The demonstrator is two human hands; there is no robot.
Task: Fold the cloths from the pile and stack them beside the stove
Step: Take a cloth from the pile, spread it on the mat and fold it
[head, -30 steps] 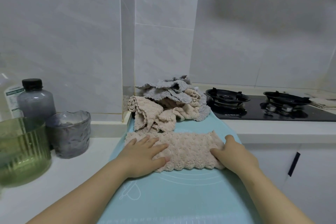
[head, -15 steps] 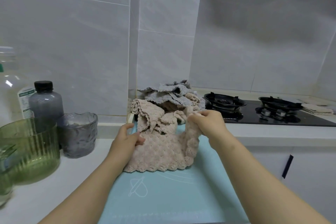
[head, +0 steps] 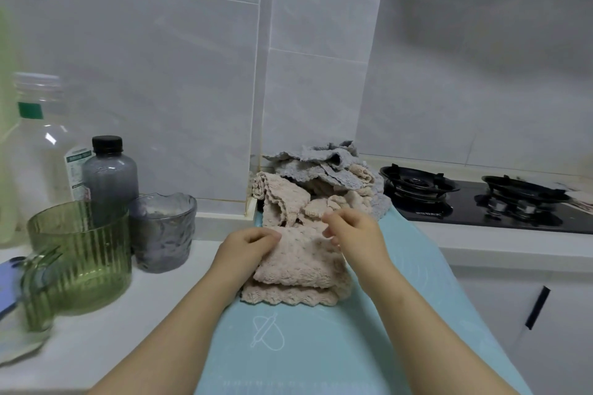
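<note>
A beige knitted cloth (head: 298, 269) lies folded over on the light blue mat (head: 321, 346). My left hand (head: 247, 248) grips its left edge with curled fingers. My right hand (head: 356, 234) hovers just above the cloth's upper right part, fingers loosely curled, holding nothing that I can see. Behind them sits the pile of grey and beige cloths (head: 324, 183) against the wall. The black gas stove (head: 475, 199) is to the right of the pile.
On the white counter to the left stand a green ribbed glass jug (head: 80, 253), a grey textured glass (head: 162, 231), a dark bottle (head: 109, 170) and a clear plastic bottle (head: 41, 144). White cabinet fronts with a black handle (head: 536, 308) lie below right.
The flat cloth was lifted by its right end and folded over to the left. My right hand has let go of it and my left hand now holds the folded left edge.
</note>
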